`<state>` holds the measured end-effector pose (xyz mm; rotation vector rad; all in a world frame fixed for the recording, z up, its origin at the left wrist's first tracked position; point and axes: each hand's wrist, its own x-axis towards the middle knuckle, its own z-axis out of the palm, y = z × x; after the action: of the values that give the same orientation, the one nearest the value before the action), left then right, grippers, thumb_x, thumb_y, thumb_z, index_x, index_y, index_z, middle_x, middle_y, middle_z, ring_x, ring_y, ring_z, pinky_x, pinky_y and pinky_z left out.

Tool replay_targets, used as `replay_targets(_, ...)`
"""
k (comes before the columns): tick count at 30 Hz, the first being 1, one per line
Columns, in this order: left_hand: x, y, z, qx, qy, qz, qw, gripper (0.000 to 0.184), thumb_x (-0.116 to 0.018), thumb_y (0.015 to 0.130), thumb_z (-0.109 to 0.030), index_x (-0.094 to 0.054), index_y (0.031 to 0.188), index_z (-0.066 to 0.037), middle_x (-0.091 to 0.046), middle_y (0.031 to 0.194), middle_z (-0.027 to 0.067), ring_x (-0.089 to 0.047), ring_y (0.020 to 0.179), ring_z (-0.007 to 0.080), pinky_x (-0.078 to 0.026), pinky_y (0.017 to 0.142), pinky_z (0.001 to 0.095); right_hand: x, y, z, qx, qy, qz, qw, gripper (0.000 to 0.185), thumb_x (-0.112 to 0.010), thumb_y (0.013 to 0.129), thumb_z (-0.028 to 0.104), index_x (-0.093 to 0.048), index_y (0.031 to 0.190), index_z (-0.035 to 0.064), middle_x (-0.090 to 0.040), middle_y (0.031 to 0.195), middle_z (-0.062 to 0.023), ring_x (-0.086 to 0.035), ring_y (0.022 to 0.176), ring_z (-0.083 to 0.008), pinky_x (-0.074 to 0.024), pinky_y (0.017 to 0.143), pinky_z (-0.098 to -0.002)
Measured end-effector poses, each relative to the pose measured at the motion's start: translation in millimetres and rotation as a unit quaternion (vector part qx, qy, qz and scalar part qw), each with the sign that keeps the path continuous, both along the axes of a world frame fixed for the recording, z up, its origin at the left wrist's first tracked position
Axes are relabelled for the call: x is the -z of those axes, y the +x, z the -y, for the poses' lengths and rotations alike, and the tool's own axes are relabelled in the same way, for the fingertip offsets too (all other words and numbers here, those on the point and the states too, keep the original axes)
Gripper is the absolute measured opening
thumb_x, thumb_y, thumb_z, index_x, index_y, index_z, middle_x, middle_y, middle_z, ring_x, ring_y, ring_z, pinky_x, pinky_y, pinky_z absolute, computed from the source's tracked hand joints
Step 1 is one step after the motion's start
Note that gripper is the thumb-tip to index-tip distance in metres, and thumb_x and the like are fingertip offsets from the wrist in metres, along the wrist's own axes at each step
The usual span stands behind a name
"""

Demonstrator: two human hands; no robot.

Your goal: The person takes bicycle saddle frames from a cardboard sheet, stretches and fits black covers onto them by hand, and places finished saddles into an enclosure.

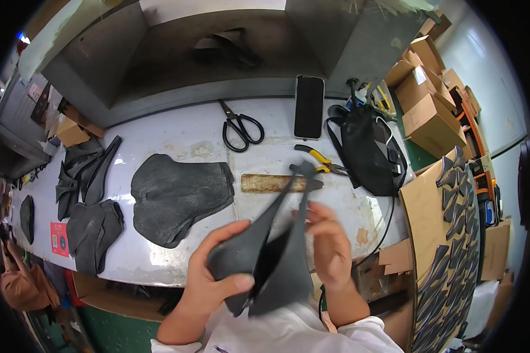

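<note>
A dark grey folded piece with two long narrow ends (235, 253) is in my left hand (215, 279), the thumb pressed on its near edge and the fingers behind it. My right hand (331, 244) is at the right side of the piece, blurred, its fingers curled; whether it grips the edge cannot be made out. Beyond the piece lies a worn wooden-handled tool (271, 183). Left of it rests a stack of flat dark grey pieces (179, 197). Yellow-and-black pliers (315, 156) and black-handled scissors (239, 130) lie farther back.
A phone (309, 107) and a black bag (365, 154) lie at the back right of the white table (165, 132). More dark pieces (94, 232) are at the left. A board of curved parts (433, 235) and cardboard boxes (433, 117) stand right. Another person (29, 282) is far left.
</note>
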<state>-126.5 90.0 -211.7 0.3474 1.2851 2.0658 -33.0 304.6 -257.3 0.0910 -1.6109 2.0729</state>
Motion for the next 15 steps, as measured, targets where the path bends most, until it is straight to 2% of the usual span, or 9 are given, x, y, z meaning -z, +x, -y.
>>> replay_targets(1, 0, 3, 0, 0.013, 0.005, 0.003, 1.000, 0.082, -0.086, 0.069, -0.007, -0.045, 0.140, 0.003, -0.056, 0.130, 0.0114, -0.055, 0.117, 0.0170, -0.041, 0.102, 0.0305, 1, 3, -10, -0.157, -0.088, 0.014, 0.984, 0.052, -0.064, 0.090, 0.046, -0.063, 0.104, -0.0036, -0.054, 0.120, -0.0180, -0.053, 0.105, -0.0265, -0.0402, 0.091, -0.0389)
replay_targets(2, -1, 4, 0, 0.021, -0.014, -0.032, 0.999, 0.082, -0.087, 0.068, -0.006, -0.046, 0.139, 0.003, -0.056, 0.129, 0.0114, -0.055, 0.117, 0.0160, -0.042, 0.101, 0.0299, 1, 6, -17, -0.267, -0.163, 0.027, 0.949, 0.048, -0.072, 0.086, 0.045, -0.066, 0.088, -0.0029, -0.061, 0.102, -0.0154, -0.057, 0.094, -0.0236, -0.0434, 0.081, -0.0338)
replay_targets(5, -1, 11, 3, 0.016, -0.069, -0.145, 0.987, 0.081, -0.086, 0.069, -0.006, -0.046, 0.138, 0.003, -0.061, 0.120, 0.0120, -0.060, 0.106, 0.0168, -0.047, 0.092, 0.0289, 0, 14, -33, -0.321, -0.109, 0.039, 0.940, 0.039, -0.081, 0.079, 0.032, -0.065, 0.079, -0.0028, -0.063, 0.081, -0.0106, -0.060, 0.076, -0.0198, -0.0435, 0.067, -0.0287)
replay_targets(6, 0, 13, 4, -0.001, -0.106, -0.222, 0.969, 0.079, -0.086, 0.070, -0.006, -0.046, 0.138, 0.003, -0.064, 0.112, 0.0125, -0.065, 0.096, 0.0187, -0.052, 0.083, 0.0285, -7, 15, -36, -0.267, -0.033, 0.042, 0.962, 0.028, -0.085, 0.073, 0.016, -0.060, 0.070, 0.0020, -0.058, 0.063, -0.0044, -0.054, 0.054, -0.0152, -0.0375, 0.051, -0.0266)
replay_targets(7, 0, 14, 5, 0.004, -0.106, -0.223, 0.969, 0.079, -0.086, 0.070, -0.006, -0.046, 0.138, 0.003, -0.064, 0.112, 0.0125, -0.065, 0.096, 0.0187, -0.052, 0.083, 0.0285, -20, 16, -34, -0.263, -0.035, 0.042, 0.963, 0.028, -0.085, 0.073, 0.016, -0.060, 0.070, 0.0020, -0.058, 0.063, -0.0044, -0.054, 0.054, -0.0152, -0.0375, 0.051, -0.0266)
replay_targets(9, 2, 15, 5, -0.029, -0.226, -0.535, 0.814, 0.075, -0.084, 0.072, -0.007, -0.046, 0.136, 0.003, -0.066, 0.092, 0.0140, -0.066, 0.070, 0.0251, -0.052, 0.058, 0.0310, -38, 20, -33, -0.168, 0.196, 0.078, 0.963, 0.031, -0.080, 0.074, 0.005, -0.051, 0.063, 0.0067, -0.051, 0.053, -0.0015, -0.047, 0.045, -0.0139, -0.0328, 0.045, -0.0280)
replay_targets(10, 11, 18, 4, -0.072, -0.223, -0.572, 0.786, 0.073, -0.083, 0.074, -0.008, -0.046, 0.135, 0.005, -0.062, 0.079, 0.0143, -0.058, 0.054, 0.0294, -0.043, 0.044, 0.0348, -48, 18, -23, -0.137, 0.208, 0.091, 0.964, 0.038, -0.078, 0.070, 0.001, -0.045, 0.056, 0.0092, -0.040, 0.045, -0.0010, -0.041, 0.037, -0.0157, -0.0242, 0.040, -0.0315)
replay_targets(13, 27, 17, -6, -0.178, -0.219, -0.639, 0.716, 0.079, -0.083, 0.074, -0.011, -0.041, 0.138, 0.007, -0.061, 0.080, 0.0142, -0.057, 0.054, 0.0282, -0.042, 0.043, 0.0366, -65, 18, -5, -0.098, 0.336, 0.092, 0.932, 0.035, -0.074, 0.076, 0.003, -0.042, 0.062, 0.0081, -0.040, 0.049, -0.0032, -0.042, 0.040, -0.0219, -0.0330, 0.042, -0.0322)
replay_targets(15, 11, 18, -4, -0.111, -0.343, -0.619, 0.698, 0.085, -0.083, 0.073, -0.011, -0.036, 0.141, 0.009, -0.060, 0.082, 0.0142, -0.057, 0.058, 0.0284, -0.045, 0.048, 0.0349, -62, 20, 9, -0.079, 0.361, 0.079, 0.926, 0.035, -0.073, 0.075, 0.003, -0.041, 0.062, 0.0076, -0.041, 0.052, -0.0053, -0.045, 0.043, -0.0249, -0.0364, 0.043, -0.0336)
